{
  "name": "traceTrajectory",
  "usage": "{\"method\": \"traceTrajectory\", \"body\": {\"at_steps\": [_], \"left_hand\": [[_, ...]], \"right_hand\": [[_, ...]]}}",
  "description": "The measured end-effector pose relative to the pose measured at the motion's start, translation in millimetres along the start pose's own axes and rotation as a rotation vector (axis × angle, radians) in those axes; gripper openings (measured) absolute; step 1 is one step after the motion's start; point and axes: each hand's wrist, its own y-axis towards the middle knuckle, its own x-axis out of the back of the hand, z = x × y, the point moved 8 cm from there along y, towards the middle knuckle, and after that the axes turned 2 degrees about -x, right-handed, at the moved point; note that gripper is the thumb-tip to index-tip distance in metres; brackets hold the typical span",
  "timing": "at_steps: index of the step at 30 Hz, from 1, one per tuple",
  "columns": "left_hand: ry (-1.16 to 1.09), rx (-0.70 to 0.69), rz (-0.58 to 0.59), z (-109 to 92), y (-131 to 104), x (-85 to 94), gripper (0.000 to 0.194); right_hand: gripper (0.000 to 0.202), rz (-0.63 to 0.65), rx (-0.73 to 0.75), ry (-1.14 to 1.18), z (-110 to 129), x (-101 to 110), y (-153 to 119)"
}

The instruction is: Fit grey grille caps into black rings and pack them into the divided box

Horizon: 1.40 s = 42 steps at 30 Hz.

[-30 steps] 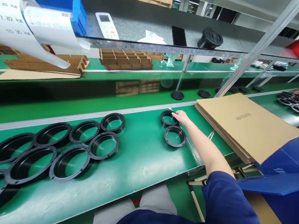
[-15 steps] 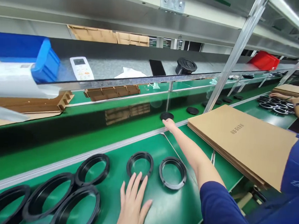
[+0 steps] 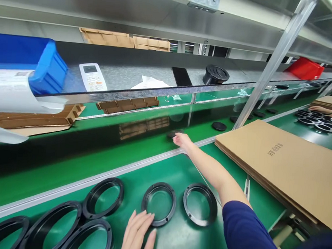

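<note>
My right hand (image 3: 182, 141) stretches far across the green bench to the conveyor strip, fingers on a small black disc (image 3: 173, 133), which looks blurred. My left hand (image 3: 138, 232) lies flat on the green mat at the near edge, fingertips touching the rim of a black plastic ring (image 3: 159, 203). A second ring (image 3: 200, 203) lies just right of it, under my right forearm. A third ring (image 3: 103, 198) lies to the left, next to larger black rings (image 3: 51, 226).
A stack of flat cardboard sheets (image 3: 280, 159) lies at the right. Another black disc (image 3: 219, 126) sits on the conveyor. The shelf above holds a blue bin (image 3: 45, 66), a remote (image 3: 90, 76), a phone (image 3: 181, 76) and a black round part (image 3: 215, 75). A co-worker's hand (image 3: 322, 110) works far right.
My right hand left the rings and reached to the conveyor, then drew the black disc leftward. My left hand came into view and settled by the middle ring. The view rose.
</note>
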Motion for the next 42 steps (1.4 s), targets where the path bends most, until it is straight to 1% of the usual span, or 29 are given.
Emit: {"method": "traceTrajectory", "body": {"at_steps": [2, 3, 5, 7, 8, 9, 11, 12, 13, 15, 16, 17, 18, 19, 21, 22, 23, 24, 25, 27, 29, 31, 34, 37, 39, 42], "left_hand": [[-0.087, 0.154, -0.033, 10.2, 4.4, 10.2, 0.048], [-0.178, 0.255, -0.069, 17.5, 6.8, 15.3, 0.052], [-0.459, 0.451, -0.157, 30.0, 12.2, 21.3, 0.064], [-0.804, 0.576, -0.246, 32.8, 19.3, 22.4, 0.073], [-0.958, 0.638, -0.267, 31.8, 21.9, 20.7, 0.076], [-1.087, 0.723, -0.285, 31.0, 22.3, 18.4, 0.080], [-1.281, 0.943, -0.336, 30.5, 16.0, 13.3, 0.084], [-1.354, 1.051, -0.370, 30.4, 11.1, 11.1, 0.079], [-1.424, 1.130, -0.411, 30.1, 7.4, 10.0, 0.070], [-1.551, 1.197, -0.484, 29.6, 5.4, 9.4, 0.054], [-1.605, 1.204, -0.493, 28.5, 6.5, 8.7, 0.049], [-1.647, 1.200, -0.487, 26.9, 8.3, 8.0, 0.048], [-1.678, 1.189, -0.465, 24.5, 10.4, 7.2, 0.050], [-1.702, 1.173, -0.429, 21.3, 12.5, 6.3, 0.052], [-1.732, 1.122, -0.356, 14.8, 16.3, 5.3, 0.057], [-1.736, 1.088, -0.341, 12.7, 17.6, 6.0, 0.057], [-1.736, 1.054, -0.334, 11.4, 18.4, 7.0, 0.057], [-1.732, 1.024, -0.334, 10.8, 18.7, 7.9, 0.057], [-1.723, 0.997, -0.336, 10.7, 18.9, 8.8, 0.057], [-1.713, 0.963, -0.291, 8.7, 19.1, 7.4, 0.061], [-1.710, 0.954, -0.211, 4.6, 18.9, 3.3, 0.068], [-1.700, 0.948, -0.169, 1.3, 18.6, 0.8, 0.071], [-1.680, 0.948, -0.174, -1.2, 17.9, 0.0, 0.074], [-1.676, 0.964, -0.156, -3.5, 17.2, -1.5, 0.080], [-1.693, 0.967, -0.141, -4.8, 17.4, -2.4, 0.081], [-1.719, 0.968, -0.127, -5.5, 17.6, -3.3, 0.082]], "right_hand": [[0.020, 0.097, -0.020, 0.018, -16.0, -26.5, -44.8], [0.021, 0.183, -0.045, 0.021, -28.5, -39.2, -69.6], [0.024, 0.438, -0.133, 0.015, -62.7, -64.1, -124.2], [0.028, 0.731, -0.258, -0.001, -105.0, -82.1, -184.0], [0.028, 0.840, -0.321, -0.012, -126.8, -85.5, -212.7], [0.028, 0.897, -0.374, -0.018, -147.5, -84.8, -237.5], [0.029, 0.937, -0.450, -0.023, -182.2, -78.3, -277.7], [0.031, 0.946, -0.475, -0.038, -195.4, -74.2, -293.8], [0.033, 0.966, -0.493, -0.069, -205.3, -70.6, -308.1], [0.042, 1.062, -0.481, -0.203, -213.4, -66.1, -331.4], [0.048, 1.115, -0.413, -0.297, -210.1, -65.0, -338.3], [0.052, 1.135, -0.276, -0.393, -200.3, -64.6, -339.9], [0.053, 1.103, -0.064, -0.483, -183.4, -64.5, -336.3], [0.052, 1.009, 0.207, -0.567, -160.3, -63.2, -330.2], [0.046, 0.704, 0.766, -0.729, -112.6, -54.5, -322.7], [0.044, 0.554, 0.977, -0.816, -98.0, -49.7, -321.4], [0.042, 0.439, 1.122, -0.908, -91.8, -46.5, -318.9], [0.042, 0.372, 1.201, -0.999, -92.9, -45.3, -313.8], [0.042, 0.341, 1.226, -1.076, -98.8, -44.9, -306.4], [0.044, 0.338, 1.185, -1.161, -115.9, -43.7, -289.6], [0.047, 0.371, 1.091, -1.154, -130.7, -41.5, -275.4], [0.055, 0.423, 1.007, -1.084, -136.8, -39.2, -267.2], [0.068, 0.464, 0.929, -0.930, -127.2, -33.2, -264.5], [0.070, 0.457, 0.882, -0.816, -111.3, -25.3, -270.0], [0.068, 0.451, 0.904, -0.801, -105.2, -22.4, -279.0], [0.065, 0.466, 0.978, -0.812, -105.5, -21.6, -294.1]]}}
